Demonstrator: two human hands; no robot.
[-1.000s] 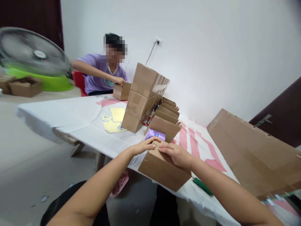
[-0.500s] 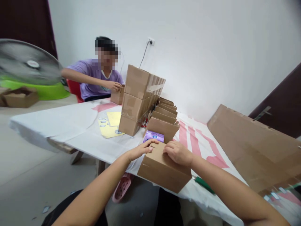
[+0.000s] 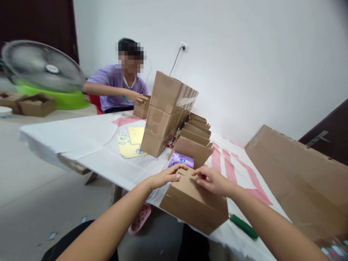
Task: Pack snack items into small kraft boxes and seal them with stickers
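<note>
A closed cardboard box [image 3: 193, 210] sits at the table's near edge, its long side facing me. My left hand [image 3: 165, 176] rests across the box's far left corner, fingers stretched over the top and thumb apart. Over the right part of the lid is my right hand [image 3: 213, 181], index finger extended near the lid and the other fingers loosely bent, nothing visible in them. Just behind the box lies a purple printed packet [image 3: 181, 159], partly hidden. Behind it stand several open cardboard boxes [image 3: 190, 150] in a row, flaps up.
Stacked taped boxes [image 3: 156, 119] stand left of the row. Yellow sheets [image 3: 133, 143] lie on the white-covered table [image 3: 81, 141]. A green-handled tool [image 3: 244, 226] lies right of the box. Across the table, a person in purple [image 3: 111, 90] handles a box [image 3: 141, 110]. A large carton [image 3: 293, 181] stands right.
My right hand's fingers have loosened from a curled shape, and the index finger now extends. My left hand stays on the box. The whole view has shifted slightly.
</note>
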